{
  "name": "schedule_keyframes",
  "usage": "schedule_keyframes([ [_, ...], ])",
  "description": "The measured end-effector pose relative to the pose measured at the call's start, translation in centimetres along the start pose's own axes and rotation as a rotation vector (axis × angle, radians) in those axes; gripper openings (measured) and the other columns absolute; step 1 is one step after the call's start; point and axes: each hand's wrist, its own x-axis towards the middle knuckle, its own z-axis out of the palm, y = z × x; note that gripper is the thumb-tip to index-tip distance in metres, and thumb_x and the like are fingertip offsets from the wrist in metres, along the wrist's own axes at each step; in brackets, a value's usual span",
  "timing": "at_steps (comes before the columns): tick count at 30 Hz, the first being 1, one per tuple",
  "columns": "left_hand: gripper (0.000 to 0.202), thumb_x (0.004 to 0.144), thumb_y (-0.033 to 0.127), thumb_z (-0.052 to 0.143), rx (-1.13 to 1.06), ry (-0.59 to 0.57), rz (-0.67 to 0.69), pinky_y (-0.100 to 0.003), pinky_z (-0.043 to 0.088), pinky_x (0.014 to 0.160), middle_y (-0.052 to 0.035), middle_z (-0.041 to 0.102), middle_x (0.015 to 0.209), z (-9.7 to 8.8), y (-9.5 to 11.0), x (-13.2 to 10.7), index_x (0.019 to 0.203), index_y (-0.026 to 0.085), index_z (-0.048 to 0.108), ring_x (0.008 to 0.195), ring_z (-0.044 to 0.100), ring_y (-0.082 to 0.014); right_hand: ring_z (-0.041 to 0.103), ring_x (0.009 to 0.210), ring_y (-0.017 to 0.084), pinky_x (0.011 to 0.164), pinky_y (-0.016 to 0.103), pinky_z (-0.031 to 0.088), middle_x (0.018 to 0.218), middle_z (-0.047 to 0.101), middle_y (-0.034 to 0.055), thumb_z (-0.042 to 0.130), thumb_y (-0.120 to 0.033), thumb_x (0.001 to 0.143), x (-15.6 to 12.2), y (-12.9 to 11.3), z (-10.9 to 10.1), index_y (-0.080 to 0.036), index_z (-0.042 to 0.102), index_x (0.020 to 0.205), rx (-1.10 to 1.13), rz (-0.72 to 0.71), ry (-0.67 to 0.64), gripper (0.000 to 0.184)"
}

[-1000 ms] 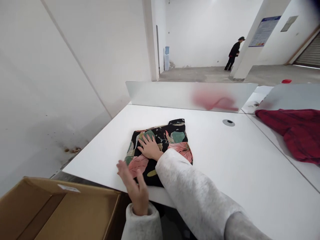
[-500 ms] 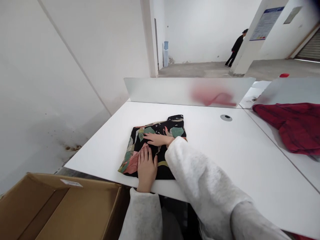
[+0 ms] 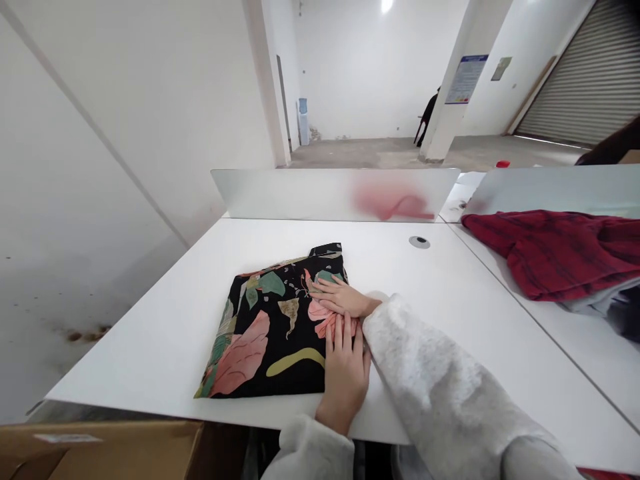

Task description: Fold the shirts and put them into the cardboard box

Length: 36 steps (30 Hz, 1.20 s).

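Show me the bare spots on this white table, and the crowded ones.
Bare tabletop lies left of the floral cloth, behind it toward the frosted divider, and between the cable hole and the right sleeve. Crowded: under the left hand and right hand, and around the red plaid cloth beyond the seam.

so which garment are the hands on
The black floral garment: left hand and right hand touch it; the red plaid garment lies apart, untouched.

passing room lies between the floral cloth (image 3: 280,333) and the frosted divider (image 3: 300,194) blocking the back.
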Motion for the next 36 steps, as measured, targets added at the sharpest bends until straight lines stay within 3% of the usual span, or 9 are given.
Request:
schedule_keyframes([
  [6,0.047,0.093,0.037,0.04,-0.016,-0.058,-0.028,-0.051,0.038,0.105,-0.0104,0.046,0.143,0.1,0.1,-0.4,0.133,0.015,0.05,0.132,0.039,-0.0313,0.016,0.142,0.023,0.115,0.05,0.011,0.152,0.028,0.0045,0.031,-0.039,0.098,2.0,2.8,0.4,-0.024,0.033,0.145,0.023,0.033,-0.012,0.049],
  [12,0.047,0.094,0.032,0.037,-0.038,-0.146,0.011,-0.049,0.04,0.105,-0.0146,0.048,0.14,-0.2,0.1,-0.8,0.135,0.011,0.047,0.131,0.042,-0.0295,0.023,0.141,0.024,0.114,0.049,0.013,0.149,0.034,0.0056,0.037,-0.038,0.097,3.7,4.7,0.3,-0.024,0.038,0.143,0.032,0.058,0.043,0.048],
  [18,0.043,0.093,0.02,0.034,-0.144,-0.296,0.1,-0.039,0.042,0.105,-0.0121,0.052,0.137,-3.8,-1.3,-2.3,0.133,0.011,0.047,0.128,0.047,-0.0231,0.032,0.137,0.023,0.114,0.052,0.013,0.142,0.044,0.009,0.035,-0.036,0.097,3.0,4.2,-0.5,-0.02,0.048,0.136,0.135,0.159,0.173,0.045],
  [20,0.042,0.094,0.018,0.03,-0.204,-0.323,0.05,-0.032,0.048,0.098,-0.0083,0.059,0.129,-5.2,-1.9,-1.8,0.13,0.016,0.051,0.117,0.057,-0.0186,0.033,0.136,0.021,0.115,0.049,0.013,0.141,0.045,0.0099,0.034,-0.035,0.097,2.1,3.3,-0.8,-0.018,0.051,0.134,0.181,0.135,0.219,0.044],
  [22,0.041,0.096,0.019,0.027,-0.192,-0.272,-0.05,-0.031,0.051,0.093,-0.0079,0.063,0.124,-5.8,-2.4,-1.0,0.127,0.017,0.054,0.111,0.061,-0.0175,0.03,0.138,0.02,0.115,0.049,0.012,0.143,0.043,0.0095,0.032,-0.033,0.097,1.0,2.0,-0.9,-0.018,0.051,0.134,0.217,0.072,0.207,0.044],
  [25,0.043,0.096,0.026,0.03,-0.048,-0.122,-0.127,-0.043,0.044,0.103,-0.0122,0.052,0.137,-4.4,-2.8,-0.3,0.132,0.013,0.05,0.125,0.049,-0.0248,0.021,0.141,0.021,0.114,0.053,0.004,0.147,0.037,0.0076,0.035,-0.031,0.095,-0.7,-0.2,-0.8,-0.022,0.046,0.138,0.217,-0.088,0.081,0.045],
  [28,0.048,0.095,0.031,0.035,0.048,-0.078,-0.132,-0.051,0.039,0.105,-0.0142,0.042,0.144,-1.7,-2.7,-0.7,0.139,0.011,0.041,0.134,0.038,-0.0299,0.016,0.142,0.024,0.113,0.055,0.0,0.149,0.034,0.0065,0.038,-0.031,0.093,-1.6,-1.6,-0.5,-0.024,0.042,0.141,0.165,-0.13,-0.013,0.048],
  [32,0.05,0.095,0.035,0.033,0.089,-0.116,-0.162,-0.05,0.037,0.107,-0.0133,0.042,0.144,0.2,-3.1,-1.4,0.139,0.012,0.042,0.134,0.037,-0.0292,0.024,0.14,0.026,0.112,0.057,0.007,0.146,0.039,0.0061,0.032,-0.028,0.095,-1.4,-1.1,-0.4,-0.024,0.046,0.138,0.118,0.031,0.056,0.045],
  [36,0.053,0.094,0.042,0.032,0.161,-0.154,-0.245,-0.055,0.037,0.104,-0.0133,0.044,0.142,-1.0,-6.0,-2.6,0.137,0.015,0.046,0.131,0.041,-0.0326,0.048,0.122,0.022,0.106,0.045,0.03,0.127,0.059,0.0099,0.028,-0.024,0.096,-0.9,1.0,-0.7,-0.018,0.055,0.129,0.158,0.309,0.267,0.043],
])
